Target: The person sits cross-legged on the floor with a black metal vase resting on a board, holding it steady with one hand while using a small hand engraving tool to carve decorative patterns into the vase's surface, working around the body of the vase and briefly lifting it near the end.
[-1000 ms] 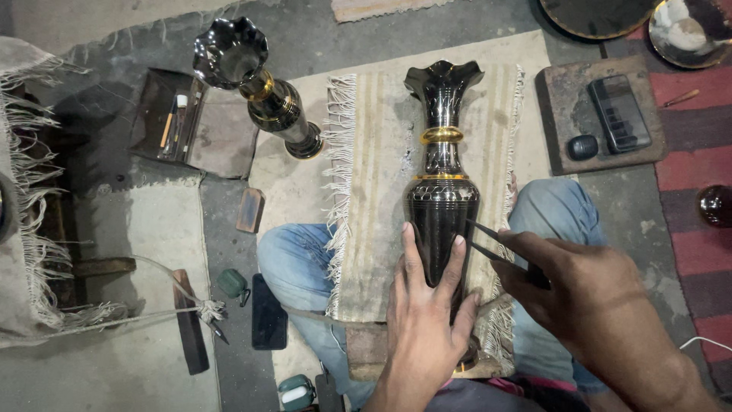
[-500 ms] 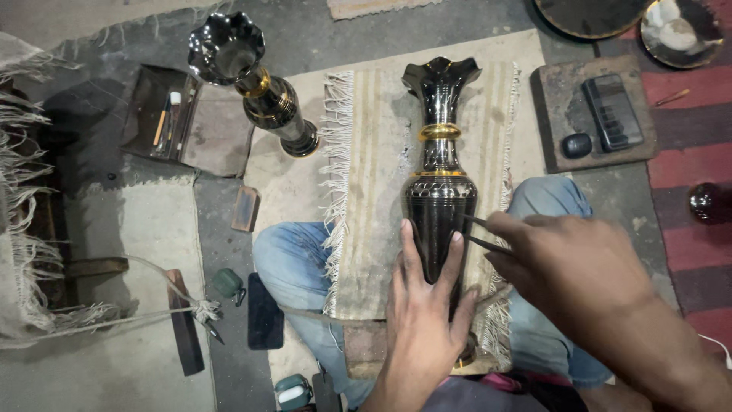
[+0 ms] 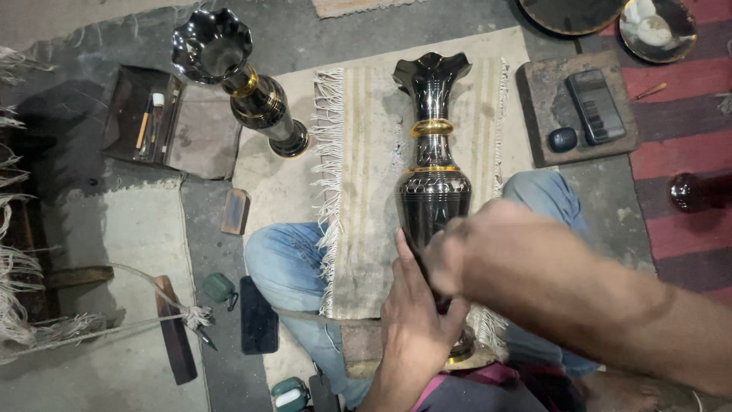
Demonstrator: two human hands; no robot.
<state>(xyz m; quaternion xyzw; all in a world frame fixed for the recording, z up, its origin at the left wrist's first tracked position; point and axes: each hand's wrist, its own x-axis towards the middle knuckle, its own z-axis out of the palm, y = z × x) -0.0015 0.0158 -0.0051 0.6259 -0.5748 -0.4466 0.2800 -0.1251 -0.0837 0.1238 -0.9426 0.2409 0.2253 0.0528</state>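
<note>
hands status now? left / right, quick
Left hand: open, palm and fingers pressed flat on the black vase lying over the lap.
Right hand: motion-blurred over the vase body; grip and contents cannot be told.

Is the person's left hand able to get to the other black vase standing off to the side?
Probably yes, but not right now. The left hand is pressed on the black vase across the lap; the standing vase is further off, with only open mat between them.
</note>
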